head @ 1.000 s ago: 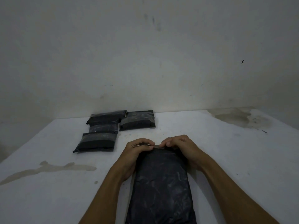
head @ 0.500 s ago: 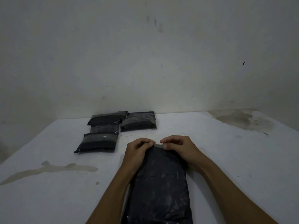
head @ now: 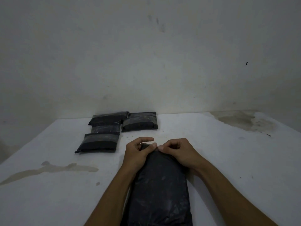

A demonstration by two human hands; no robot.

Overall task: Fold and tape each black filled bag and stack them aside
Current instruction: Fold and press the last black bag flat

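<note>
A long black filled bag lies lengthwise on the white table, running from the bottom edge away from me. My left hand and my right hand meet at its far end, and both pinch the bag's top edge between thumb and fingers. Further back on the left lie taped black bags: one in front, a stack of two behind it, and another to their right. No tape roll is in view.
A pale wall stands right behind the table. A brown stain streaks the table on the left and a larger one marks the far right corner. The table's left edge slants away at the left.
Both hands have lifted and rolled the bag's far edge slightly toward me; the left fingers have spread a little. The taped bags have not moved.
</note>
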